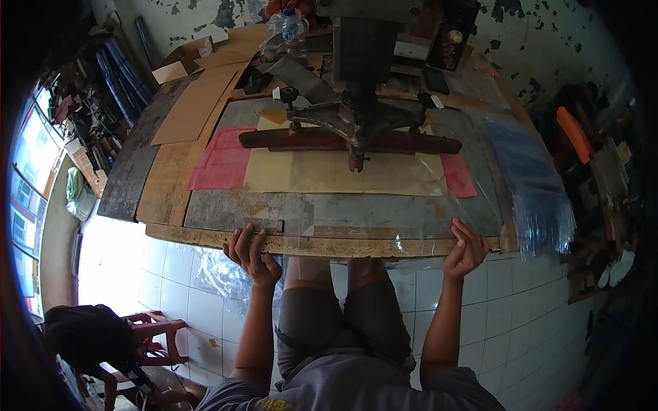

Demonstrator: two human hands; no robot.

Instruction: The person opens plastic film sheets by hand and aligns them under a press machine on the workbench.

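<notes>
A clear plastic sheet (373, 236) stretches across the front edge of the worktable (199, 236), visible mostly by its shine. My left hand (255, 259) is at its left side, fingers curled over the wooden edge and closed on the sheet. At the right side my right hand (468, 248) pinches the sheet between thumb and fingers. Beyond them, yellow paper (343, 175) and pink paper (223, 161) lie flat on the grey board (226, 205). A heat-press-like machine with a dark red bar (301, 139) and metal arms stands over the papers.
Stacked clear plastic sheets (531, 185) hang over the table's right edge. Cardboard (195, 103) covers the left side, and a water bottle (293, 34) stands at the back. Loose plastic (223, 274) is below the front edge; a red stool (157, 332) stands at lower left.
</notes>
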